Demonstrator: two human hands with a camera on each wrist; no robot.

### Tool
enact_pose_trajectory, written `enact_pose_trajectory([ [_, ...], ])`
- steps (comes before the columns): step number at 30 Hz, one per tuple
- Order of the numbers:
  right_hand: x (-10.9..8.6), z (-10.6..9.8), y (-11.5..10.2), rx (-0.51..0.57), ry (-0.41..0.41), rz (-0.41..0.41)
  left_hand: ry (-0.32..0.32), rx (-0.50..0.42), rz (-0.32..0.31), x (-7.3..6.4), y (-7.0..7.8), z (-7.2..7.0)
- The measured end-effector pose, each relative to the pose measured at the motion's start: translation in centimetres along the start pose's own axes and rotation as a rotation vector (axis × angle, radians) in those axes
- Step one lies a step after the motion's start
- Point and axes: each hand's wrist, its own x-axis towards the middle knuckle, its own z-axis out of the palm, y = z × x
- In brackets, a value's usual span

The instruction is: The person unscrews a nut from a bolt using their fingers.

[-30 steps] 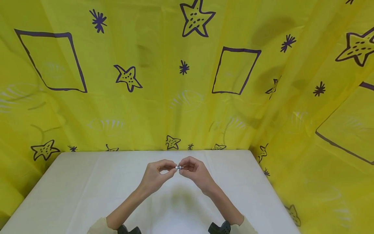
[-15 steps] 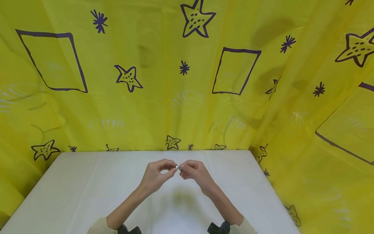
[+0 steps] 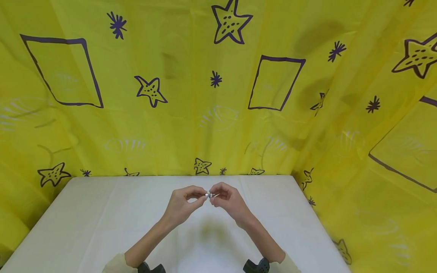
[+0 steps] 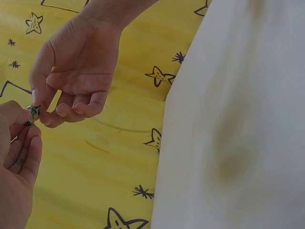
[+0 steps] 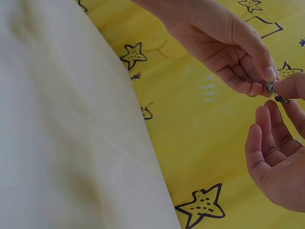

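On the left, the left hand is raised above the white table, its arm coming up from seven o'clock. Its thumb and forefinger are curled together and pinch one end of a small silvery metal piece; the other fingers are folded loosely below. The piece sits at the middle of the table's far half, held in the air between both hands, too small to tell its exact form; it looks like a short metal fastener. In the left wrist view the same piece shows at nine o'clock, clamped between fingertips of both hands.

To the right, the right hand meets it from the three o'clock side, thumb and forefinger pinching the other end, remaining fingers curled under. Its arm runs down to five o'clock. A yellow cloth printed with purple stars and rectangles hangs behind and to the right of the table.
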Motion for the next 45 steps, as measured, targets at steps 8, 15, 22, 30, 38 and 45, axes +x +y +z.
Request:
enact_pose_trajectory([
  [8, 0.01, 0.05, -0.19, -0.02, 0.001, 0.0, 0.0, -0.008, 0.005, -0.03, -0.03, 0.02],
  [15, 0.04, 0.13, -0.73, -0.018, 0.026, 0.09, -0.002, -0.006, 0.02, -0.02, -0.12, 0.1],
  [22, 0.01, 0.1, -0.67, -0.01, 0.014, 0.079, -0.002, -0.008, 0.023, -0.03, -0.21, 0.17],
  [30, 0.06, -0.01, -0.3, -0.014, 0.001, 0.015, 0.0, 0.007, 0.014, -0.04, -0.14, 0.08],
  [38, -0.04, -0.14, -0.32, -0.042, -0.008, -0.011, -0.005, -0.002, 0.015, 0.04, -0.13, 0.07],
  [45, 0.09, -0.26, -0.61, -0.062, 0.015, 0.102, -0.009, 0.001, 0.026, 0.13, -0.23, 0.18],
])
